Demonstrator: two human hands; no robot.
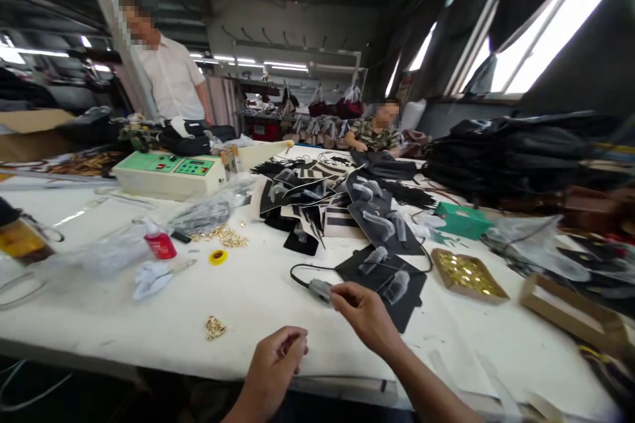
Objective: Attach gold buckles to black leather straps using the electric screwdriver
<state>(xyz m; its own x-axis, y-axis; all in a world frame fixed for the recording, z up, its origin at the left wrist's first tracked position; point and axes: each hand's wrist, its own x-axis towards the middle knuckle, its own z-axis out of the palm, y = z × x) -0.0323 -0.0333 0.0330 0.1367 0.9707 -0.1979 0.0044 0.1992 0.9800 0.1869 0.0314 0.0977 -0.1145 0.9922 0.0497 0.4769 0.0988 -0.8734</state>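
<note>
My left hand (278, 365) is over the front edge of the white table (163, 337), its fingers curled together; whatever they hold, if anything, is too small to see. To the right, my right hand (364, 314) has thumb and fingers pinched at the end of a small grey device (321, 291) on a black cord. Whether the fingers grip it or only touch it is unclear. Behind that hand lie black panels (409, 297) with plastic-wrapped parts on them. A small heap of gold-coloured hardware (215, 328) sits left of my left hand.
A box of gold discs (469, 275) and a green box (464, 220) stand at right. Farther left are a red bottle (159, 242), a yellow ring (217, 257) and a machine (171, 175). Two people (173, 76) (377, 132) are beyond the table.
</note>
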